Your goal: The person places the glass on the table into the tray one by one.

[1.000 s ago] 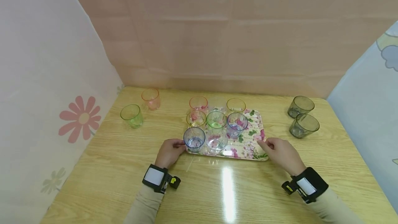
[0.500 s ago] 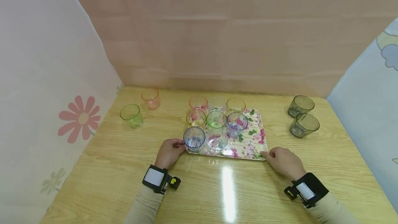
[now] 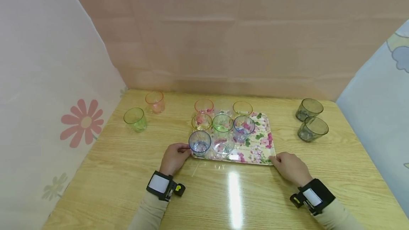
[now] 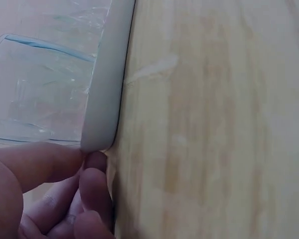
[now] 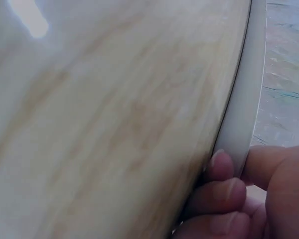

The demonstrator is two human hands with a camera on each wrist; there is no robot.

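A floral tray (image 3: 255,155) carries several tinted glasses in the middle of the table. My left hand (image 3: 173,158) pinches the tray's front left corner, thumb over the rim and curled fingers beneath it in the left wrist view. Right beside that thumb stands a blue-rimmed glass (image 3: 200,142). At the front right corner my right hand (image 3: 292,168) grips the rim (image 5: 241,109) the same way, fingers low by the tabletop. Among the other glasses on the tray are a clear one (image 3: 223,147), a green one (image 3: 222,123) and a purple-blue one (image 3: 244,128).
On the left of the table stand a green glass (image 3: 135,119) and a pink glass (image 3: 155,102). Two smoky dark glasses (image 3: 309,109) stand at the right. A peach cloth (image 3: 223,45) hangs behind the table, with patterned sheets at both sides.
My right hand has come down toward the front and taken hold of the tray's front right corner. The left hand, tray and glasses look unmoved.
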